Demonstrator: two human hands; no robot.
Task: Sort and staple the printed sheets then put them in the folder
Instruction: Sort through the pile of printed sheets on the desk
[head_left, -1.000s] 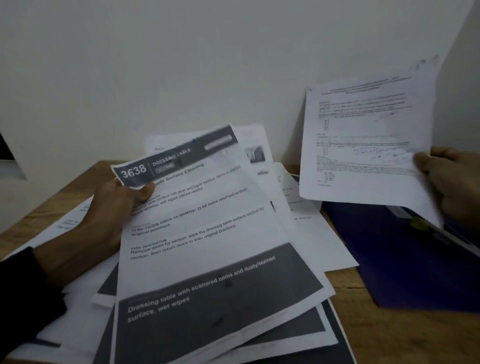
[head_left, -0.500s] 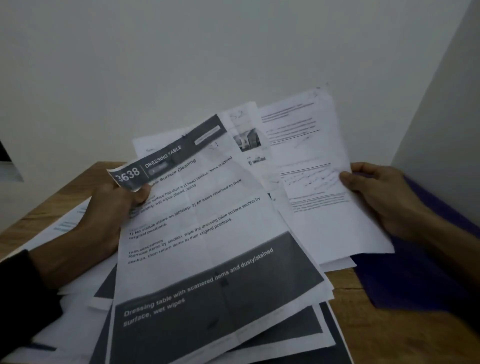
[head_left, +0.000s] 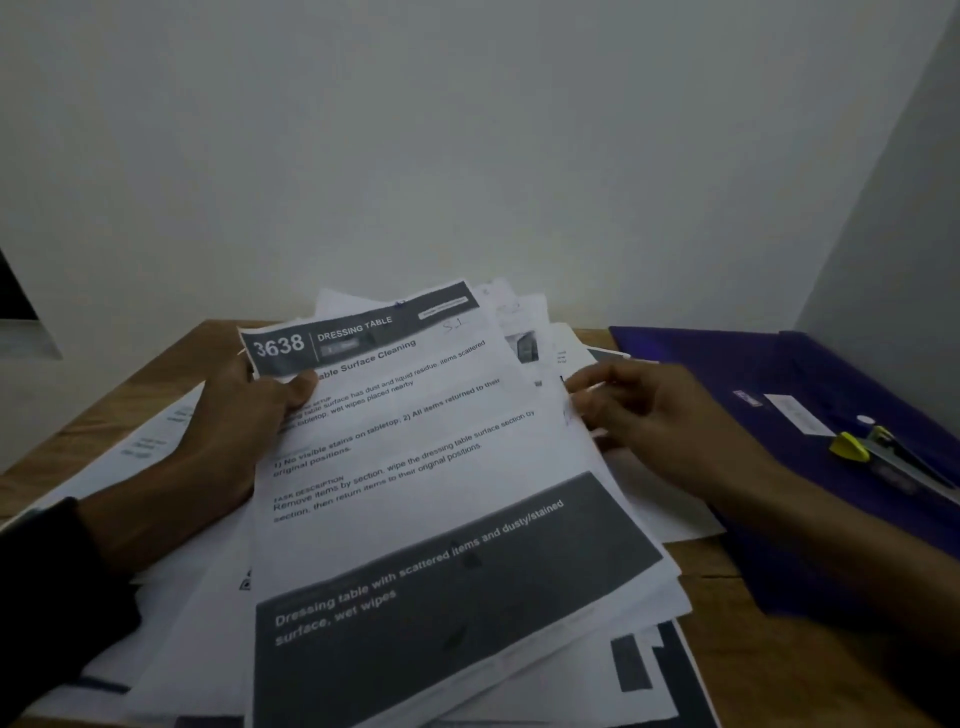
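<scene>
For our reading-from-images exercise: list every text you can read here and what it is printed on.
All on the top sheet, held by the left hand:
"3638"
"DRESSING TABLE"
"Surface Cleaning"
"TASK DESCRIPTION"
"Dressing table with scattered items and dusty/stained surface, wet wipes"
Folder label and other sheets: too blurred.
</scene>
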